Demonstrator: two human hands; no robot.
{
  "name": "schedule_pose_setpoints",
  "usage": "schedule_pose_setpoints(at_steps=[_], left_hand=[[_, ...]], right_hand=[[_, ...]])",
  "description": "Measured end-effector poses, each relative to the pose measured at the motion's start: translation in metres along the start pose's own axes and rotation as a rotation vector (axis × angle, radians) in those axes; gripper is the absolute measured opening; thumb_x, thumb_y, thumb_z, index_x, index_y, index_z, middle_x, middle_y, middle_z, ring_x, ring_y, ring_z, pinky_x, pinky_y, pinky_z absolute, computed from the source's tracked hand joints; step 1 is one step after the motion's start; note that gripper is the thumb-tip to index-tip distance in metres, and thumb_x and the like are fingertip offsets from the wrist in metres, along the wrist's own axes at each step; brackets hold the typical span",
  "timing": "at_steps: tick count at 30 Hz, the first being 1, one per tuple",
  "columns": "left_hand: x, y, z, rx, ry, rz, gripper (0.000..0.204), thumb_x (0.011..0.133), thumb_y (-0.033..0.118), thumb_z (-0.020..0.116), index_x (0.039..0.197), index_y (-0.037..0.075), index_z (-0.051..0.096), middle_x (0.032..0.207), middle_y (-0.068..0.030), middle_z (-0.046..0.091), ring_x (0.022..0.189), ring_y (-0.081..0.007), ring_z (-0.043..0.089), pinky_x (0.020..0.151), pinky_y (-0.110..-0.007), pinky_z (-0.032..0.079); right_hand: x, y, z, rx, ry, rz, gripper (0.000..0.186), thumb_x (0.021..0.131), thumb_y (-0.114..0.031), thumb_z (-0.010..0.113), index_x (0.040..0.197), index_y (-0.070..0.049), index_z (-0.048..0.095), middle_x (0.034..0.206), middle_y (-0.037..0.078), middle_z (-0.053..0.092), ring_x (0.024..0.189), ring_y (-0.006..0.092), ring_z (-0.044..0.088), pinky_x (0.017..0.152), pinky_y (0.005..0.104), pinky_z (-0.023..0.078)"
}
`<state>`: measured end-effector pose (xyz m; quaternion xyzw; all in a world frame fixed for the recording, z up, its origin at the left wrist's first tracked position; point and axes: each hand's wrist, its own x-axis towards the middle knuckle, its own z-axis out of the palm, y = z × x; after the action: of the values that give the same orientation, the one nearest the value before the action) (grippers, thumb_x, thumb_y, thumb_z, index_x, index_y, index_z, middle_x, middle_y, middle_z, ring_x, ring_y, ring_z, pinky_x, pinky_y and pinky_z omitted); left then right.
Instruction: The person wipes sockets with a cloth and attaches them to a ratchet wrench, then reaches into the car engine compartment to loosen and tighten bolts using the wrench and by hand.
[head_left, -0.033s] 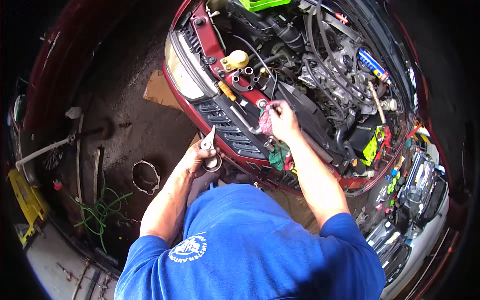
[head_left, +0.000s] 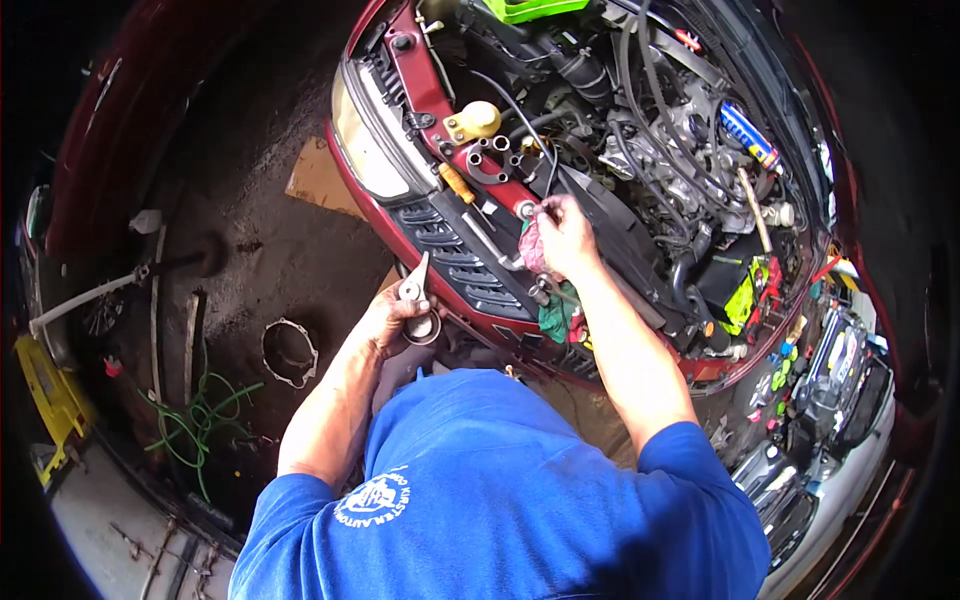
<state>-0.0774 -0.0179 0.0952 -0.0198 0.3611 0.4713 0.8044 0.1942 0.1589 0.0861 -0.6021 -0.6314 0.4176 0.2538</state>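
My left hand (head_left: 393,318) is closed round a grey metal part (head_left: 412,290) in front of the car's grille (head_left: 455,255). The part has a tapered, pointed arm at its upper end and a round, cup-like end by my palm. Over the red front panel (head_left: 500,185), my right hand (head_left: 568,240) is closed, fingertips pinched at the top of a crumpled pink rag (head_left: 533,245). A round metal piece (head_left: 525,209) sits just left of those fingertips. My palm faces away, so its inside is hidden. Below it lies a green cloth (head_left: 556,315).
Along the front panel lie an orange-handled tool (head_left: 456,183), a metal bar (head_left: 490,240) and several ring-ended parts (head_left: 488,163). A blue spray can (head_left: 748,133) rests in the engine bay. On the floor are a metal ring (head_left: 290,353), a green hose (head_left: 205,425) and cardboard (head_left: 322,180).
My right hand has shifted very slightly toward the far side, its fingers a little more bent. My left hand keeps its hold on the metal part.
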Motion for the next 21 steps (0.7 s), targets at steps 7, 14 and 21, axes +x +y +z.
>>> schedule_pose_setpoints(at_steps=[7, 14, 21], left_hand=[[-0.023, 0.018, -0.027, -0.035, 0.121, 0.097, 0.047, 0.069, 0.0, 0.074, 0.112, -0.001, 0.057, 0.093, -0.0103, 0.068, 0.086, -0.0266, 0.07, 0.08, -0.038, 0.059], [-0.022, 0.03, -0.022, -0.046, 0.129, 0.165, 0.06, 0.065, 0.003, 0.068, 0.123, -0.002, 0.05, 0.096, -0.0117, 0.068, 0.091, -0.0276, 0.07, 0.081, -0.038, 0.059], [-0.022, 0.028, -0.019, -0.001, 0.081, 0.204, 0.061, 0.065, 0.004, 0.072, 0.121, -0.003, 0.05, 0.096, -0.0123, 0.068, 0.094, -0.0265, 0.068, 0.086, -0.039, 0.056]], right_hand=[[0.039, -0.032, 0.069, -0.171, -0.032, -0.402, 0.019, 0.085, -0.012, 0.069, 0.099, -0.005, 0.059, 0.088, 0.015, 0.068, 0.08, 0.0319, 0.069, 0.073, 0.0409, 0.054], [0.062, -0.024, 0.092, -0.343, 0.0, -0.382, 0.019, 0.086, -0.015, 0.064, 0.103, -0.008, 0.057, 0.09, 0.017, 0.068, 0.083, 0.0404, 0.066, 0.073, 0.0492, 0.052], [0.055, -0.015, 0.087, -0.373, -0.026, -0.268, 0.028, 0.087, -0.015, 0.066, 0.11, -0.006, 0.056, 0.098, 0.018, 0.069, 0.088, 0.0411, 0.067, 0.077, 0.0487, 0.052]])
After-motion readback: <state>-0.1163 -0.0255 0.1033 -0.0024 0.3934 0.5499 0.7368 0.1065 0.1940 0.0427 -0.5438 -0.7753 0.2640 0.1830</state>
